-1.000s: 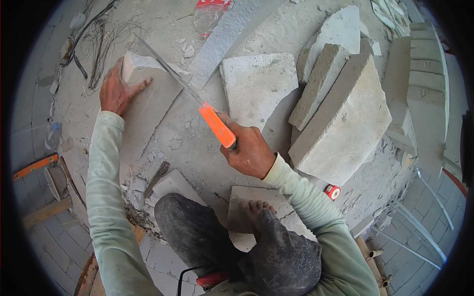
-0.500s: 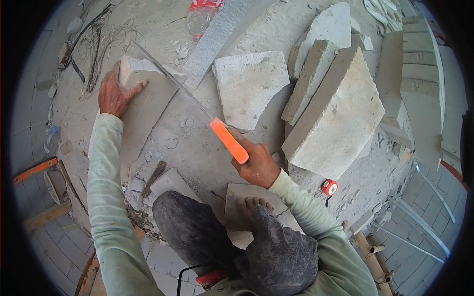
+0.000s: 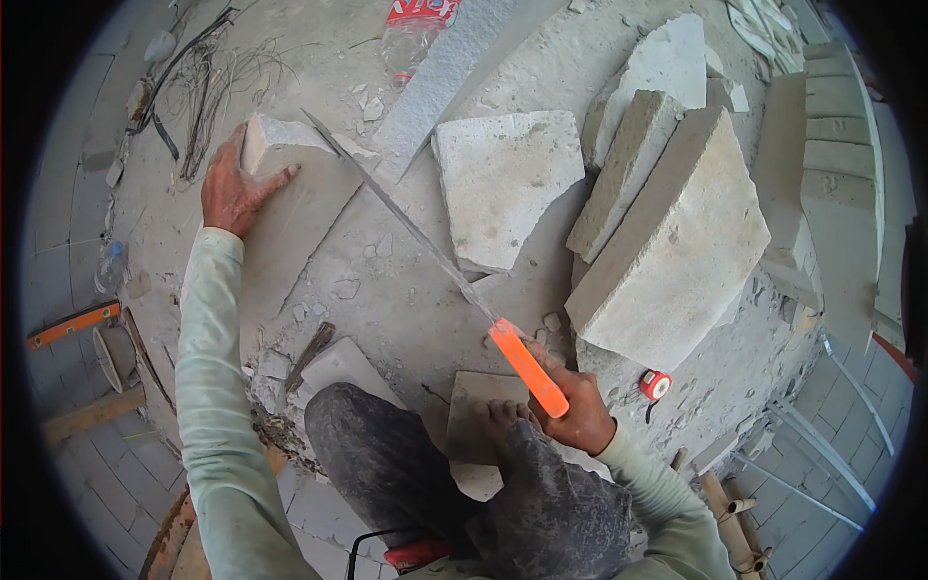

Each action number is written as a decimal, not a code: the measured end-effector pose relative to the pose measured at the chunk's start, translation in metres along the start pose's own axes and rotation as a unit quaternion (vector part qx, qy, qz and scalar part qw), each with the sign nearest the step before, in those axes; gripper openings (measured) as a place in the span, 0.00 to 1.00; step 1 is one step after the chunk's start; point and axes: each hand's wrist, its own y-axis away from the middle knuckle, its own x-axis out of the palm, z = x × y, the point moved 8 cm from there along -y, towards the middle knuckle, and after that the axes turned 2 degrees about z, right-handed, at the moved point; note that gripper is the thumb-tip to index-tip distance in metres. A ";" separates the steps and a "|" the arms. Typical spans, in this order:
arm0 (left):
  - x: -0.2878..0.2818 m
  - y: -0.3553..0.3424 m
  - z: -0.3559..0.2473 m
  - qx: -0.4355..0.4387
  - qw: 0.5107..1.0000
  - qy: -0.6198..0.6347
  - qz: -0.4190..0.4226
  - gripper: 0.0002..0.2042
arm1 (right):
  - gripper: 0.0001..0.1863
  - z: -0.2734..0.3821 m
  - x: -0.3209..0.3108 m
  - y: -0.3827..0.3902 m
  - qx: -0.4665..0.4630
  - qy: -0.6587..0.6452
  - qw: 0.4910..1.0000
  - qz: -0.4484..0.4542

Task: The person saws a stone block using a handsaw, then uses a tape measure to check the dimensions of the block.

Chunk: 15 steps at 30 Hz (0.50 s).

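My left hand (image 3: 235, 184) grips the upper end of a pale block (image 3: 285, 222) lying at the left, its thumb along the top edge. A long hand saw (image 3: 406, 217) lies diagonally across that block's upper right corner, its tip up and left. My right hand (image 3: 578, 406) is closed on the saw's orange handle (image 3: 527, 367), low right of centre, above my bare foot (image 3: 505, 411) and a small block. An irregular white slab (image 3: 507, 179) lies to the right of the blade.
Several broken blocks (image 3: 667, 242) lean at the right. A red tape measure (image 3: 655, 385) lies below them. At the top are a plastic bottle (image 3: 411, 48), a long pale strip (image 3: 445, 68) and tangled wire (image 3: 203, 116). An orange level (image 3: 72, 324) is at the far left, beside lower tiled floor.
My right hand has moved down and right with the saw, drawing the blade along the block's corner. My left hand stays on the block, and the view has shifted slightly.
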 end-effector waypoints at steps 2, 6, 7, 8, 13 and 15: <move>0.002 0.004 -0.001 -0.013 1.000 0.005 0.017 0.46 | 0.34 0.002 0.012 -0.031 0.073 0.018 0.996 0.043; 0.014 0.000 -0.008 -0.038 0.999 0.005 0.024 0.47 | 0.32 -0.016 0.044 -0.122 0.047 0.057 0.996 0.043; 0.011 0.003 -0.007 -0.040 0.999 0.002 0.026 0.47 | 0.32 -0.025 0.047 -0.112 0.046 0.054 0.997 0.035; 0.010 0.007 -0.008 -0.031 0.999 0.001 0.032 0.47 | 0.32 -0.030 0.046 -0.099 0.045 0.050 0.997 0.027; 0.001 0.001 0.001 -0.003 1.000 0.025 0.017 0.47 | 0.31 -0.010 0.011 -0.007 0.111 -0.012 0.991 0.073; 0.004 -0.003 -0.001 -0.006 1.000 0.024 0.014 0.47 | 0.36 -0.018 0.027 -0.075 0.024 0.029 0.999 0.014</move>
